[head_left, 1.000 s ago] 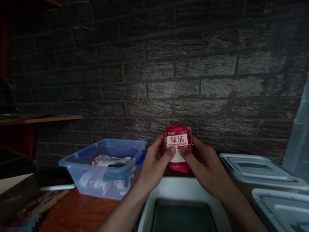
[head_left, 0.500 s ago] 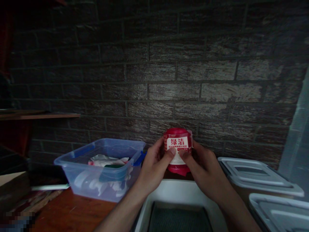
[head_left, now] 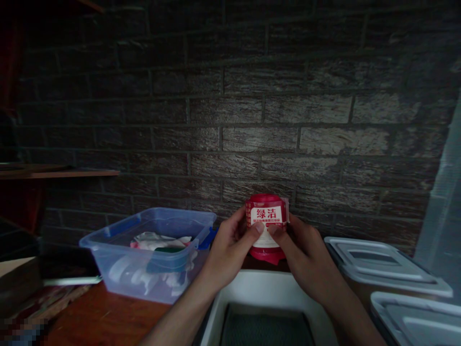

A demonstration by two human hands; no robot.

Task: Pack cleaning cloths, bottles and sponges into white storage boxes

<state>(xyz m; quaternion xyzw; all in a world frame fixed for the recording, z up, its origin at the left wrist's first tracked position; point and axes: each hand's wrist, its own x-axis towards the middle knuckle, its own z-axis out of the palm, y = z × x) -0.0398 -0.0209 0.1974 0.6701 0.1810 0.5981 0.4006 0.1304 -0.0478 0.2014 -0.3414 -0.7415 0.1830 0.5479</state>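
A red roll of bags with a white label and red Chinese print is held upright in front of me, above the far edge of a white bin. My left hand grips its left side, thumb pressed on the label. My right hand grips the right side, its thumb on the label too. Both hands are closed around the roll.
A clear blue plastic tub with white items and a dark green piece stands at the left on a reddish wooden top. Two grey lidded containers sit at the right. A dark brick wall is close behind. A shelf juts out at the left.
The roll and both hands sit slightly lower in view; the grip is the same. The view has shifted a little.
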